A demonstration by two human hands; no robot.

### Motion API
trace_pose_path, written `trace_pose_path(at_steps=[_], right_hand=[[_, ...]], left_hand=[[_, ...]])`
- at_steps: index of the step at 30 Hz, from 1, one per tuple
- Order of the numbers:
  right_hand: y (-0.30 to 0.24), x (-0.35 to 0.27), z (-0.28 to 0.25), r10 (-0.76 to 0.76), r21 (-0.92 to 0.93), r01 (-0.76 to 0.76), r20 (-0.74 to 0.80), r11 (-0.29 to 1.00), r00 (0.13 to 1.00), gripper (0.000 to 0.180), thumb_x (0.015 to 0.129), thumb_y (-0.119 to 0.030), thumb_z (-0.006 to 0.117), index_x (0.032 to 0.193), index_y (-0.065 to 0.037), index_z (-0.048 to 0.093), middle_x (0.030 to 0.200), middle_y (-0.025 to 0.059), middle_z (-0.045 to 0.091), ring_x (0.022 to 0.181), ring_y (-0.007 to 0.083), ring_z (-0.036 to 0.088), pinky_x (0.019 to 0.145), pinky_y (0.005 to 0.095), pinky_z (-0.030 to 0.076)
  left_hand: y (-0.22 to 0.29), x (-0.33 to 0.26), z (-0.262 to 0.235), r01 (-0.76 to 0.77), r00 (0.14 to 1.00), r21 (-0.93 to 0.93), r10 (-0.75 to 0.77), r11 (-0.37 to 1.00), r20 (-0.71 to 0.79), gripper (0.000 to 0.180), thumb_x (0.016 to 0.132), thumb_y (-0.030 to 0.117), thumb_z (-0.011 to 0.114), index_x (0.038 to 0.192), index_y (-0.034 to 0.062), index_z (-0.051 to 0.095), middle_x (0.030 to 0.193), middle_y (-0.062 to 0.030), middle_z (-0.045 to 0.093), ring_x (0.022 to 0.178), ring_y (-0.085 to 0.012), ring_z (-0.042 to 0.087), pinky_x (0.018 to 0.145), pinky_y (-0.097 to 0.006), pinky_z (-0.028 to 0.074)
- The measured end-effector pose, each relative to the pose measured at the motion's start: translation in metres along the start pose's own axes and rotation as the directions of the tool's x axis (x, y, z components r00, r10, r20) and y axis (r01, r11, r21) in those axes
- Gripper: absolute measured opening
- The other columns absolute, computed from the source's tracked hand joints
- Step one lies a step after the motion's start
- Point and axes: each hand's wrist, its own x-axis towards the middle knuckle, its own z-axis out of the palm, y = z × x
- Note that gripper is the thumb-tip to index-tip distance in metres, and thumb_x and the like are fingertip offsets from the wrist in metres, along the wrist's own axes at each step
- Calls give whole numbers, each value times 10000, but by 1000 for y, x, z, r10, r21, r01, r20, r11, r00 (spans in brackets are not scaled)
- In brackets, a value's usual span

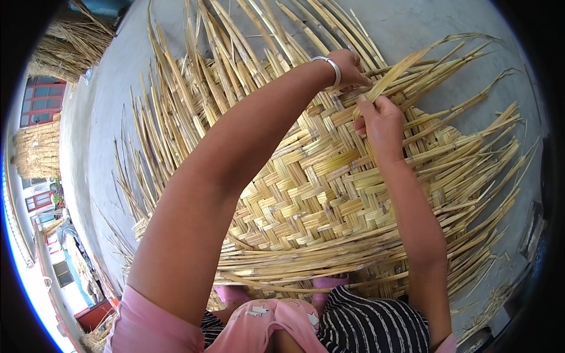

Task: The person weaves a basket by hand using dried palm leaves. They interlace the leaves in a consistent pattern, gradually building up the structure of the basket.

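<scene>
A large mat of split yellow reeds [306, 182] lies before me, woven in a crossing pattern, with loose stalk ends fanning out along its far and right edges. Near its upper right edge, my left hand [348, 70], a silver bangle [333, 72] at the wrist, is closed on reed stalks; its fingers are partly hidden. Just right of it and nearer to me, my right hand [384, 129] pinches a broad, flattened reed strip [395, 72] between thumb and fingers. The strip bends up and away toward the far right.
Pink shoes [331, 282] show at the mat's near edge. Grey concrete floor [412, 26] surrounds the mat. Bundles of dry stalks [73, 44] stand at the far left, beside buildings with red-framed windows [42, 100]. Reed scraps [494, 303] litter the floor at lower right.
</scene>
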Motion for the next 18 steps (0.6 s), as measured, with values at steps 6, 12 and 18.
trace_pose_path(at_steps=[6,12,18], right_hand=[[3,-9,3,-32,108,34,-25,994,999,250,903,-187,570,743,6,563,584,30,569,493,79,563,444,225,450],[9,-2,2,11,152,-5,-38,988,999,232,908,-187,567,770,-1,553,605,35,578,501,91,574,451,221,457],[14,8,5,49,191,-40,-43,981,998,209,910,-175,558,786,-7,543,612,33,575,498,94,579,440,222,459]], left_hand=[[2,9,-6,62,982,229,-100,972,159,556,666,372,794,1022,-20,625,988,-136,643,925,-238,596,831,-338,459],[10,-3,-18,5,969,215,-58,977,238,489,685,302,778,1057,15,644,995,-122,659,920,-217,606,831,-326,461],[-5,-6,-9,36,994,26,-39,999,101,403,704,251,762,1025,29,663,914,-90,680,840,-168,614,794,-309,471]])
